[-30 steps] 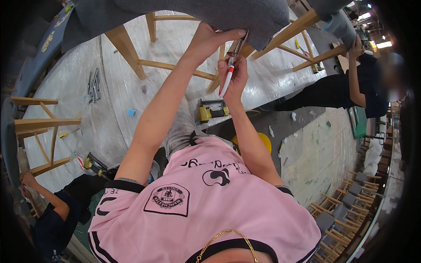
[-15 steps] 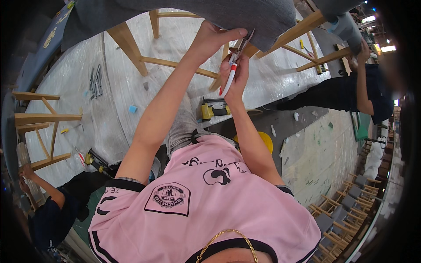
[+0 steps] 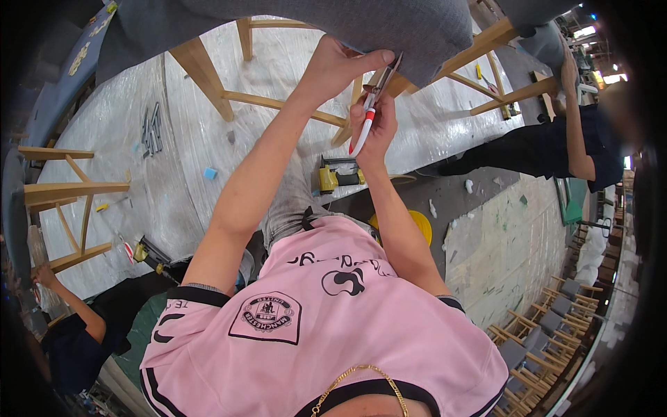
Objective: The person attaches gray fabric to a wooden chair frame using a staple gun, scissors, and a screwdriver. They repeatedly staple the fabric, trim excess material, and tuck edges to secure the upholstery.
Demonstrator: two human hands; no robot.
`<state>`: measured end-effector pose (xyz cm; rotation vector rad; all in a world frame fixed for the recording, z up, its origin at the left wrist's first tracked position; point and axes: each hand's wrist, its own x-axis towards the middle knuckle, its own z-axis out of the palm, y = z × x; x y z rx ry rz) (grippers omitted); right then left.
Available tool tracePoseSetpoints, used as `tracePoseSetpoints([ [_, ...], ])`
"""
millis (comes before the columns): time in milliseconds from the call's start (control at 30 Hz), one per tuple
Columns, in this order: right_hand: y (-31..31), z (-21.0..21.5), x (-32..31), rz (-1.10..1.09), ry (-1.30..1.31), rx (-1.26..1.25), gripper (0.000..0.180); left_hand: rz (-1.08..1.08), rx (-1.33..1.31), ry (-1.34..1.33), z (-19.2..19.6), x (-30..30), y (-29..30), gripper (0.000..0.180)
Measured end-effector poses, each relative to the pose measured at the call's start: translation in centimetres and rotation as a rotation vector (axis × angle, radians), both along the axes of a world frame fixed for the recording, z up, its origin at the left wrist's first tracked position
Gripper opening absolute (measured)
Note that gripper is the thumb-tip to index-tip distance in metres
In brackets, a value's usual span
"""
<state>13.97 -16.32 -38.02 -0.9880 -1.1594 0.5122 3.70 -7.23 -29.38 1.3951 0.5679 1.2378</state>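
Observation:
Grey upholstery fabric [image 3: 417, 35] hangs over a wooden-legged chair frame in front of me. Its lower edge is pinched between the thumb and fingers of my left hand [image 3: 339, 69]; the fingertips are partly behind the cloth. My right hand [image 3: 376, 128] is wrapped around scissors [image 3: 368, 118] with red-and-white handles. Their blades point up and away, with the tips at the fabric edge beside my left thumb. Whether cloth lies between the blades, I cannot tell. A light wooden chair leg [image 3: 198, 73] stands to the left of my hands.
A yellow-and-black staple gun [image 3: 333, 178] lies on the plastic-covered table [image 3: 187, 139] near my body, and another staple gun [image 3: 154, 254] lies left. Metal strips [image 3: 151, 131] and a blue scrap [image 3: 210, 173] lie there too. Co-workers [image 3: 590, 139] [image 3: 80, 333] handle chairs at both sides.
The scissors' blades have come closer together and swung slightly, staying near the fabric edge. My left hand has shifted only a little. The co-worker on the right has moved a hand up the chair.

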Motion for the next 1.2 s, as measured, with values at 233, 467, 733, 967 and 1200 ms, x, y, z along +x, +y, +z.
tracePoseSetpoints([
  [233, -0.4, -0.4, 0.3, 0.037, 0.008, -0.059, 0.05, 0.008, -0.012, -0.021, 0.2, -0.1, -0.1, 0.035],
  [467, -4.6, -3.6, 1.5, 0.08, -0.046, -0.181, 0.041, 0.093, 0.132, -0.1, -0.6, 0.6, 0.4, 0.026],
  [733, -9.6, -5.5, 5.2, 0.049, 0.064, -0.439, 0.031, 0.365, 0.291, -0.243, -1.4, 3.5, 0.8, 0.016],
  [967, -5.1, -9.7, 9.0, -0.106, -0.171, -0.712, 0.033, 0.357, 0.136, 0.081, -0.6, 1.4, -1.3, 0.019],
  [1200, -6.8, -27.8, 15.7, -0.149, -0.518, -1.204, 0.06, 0.312, -0.391, 0.08, -14.0, -8.5, -3.9, 0.027],
])
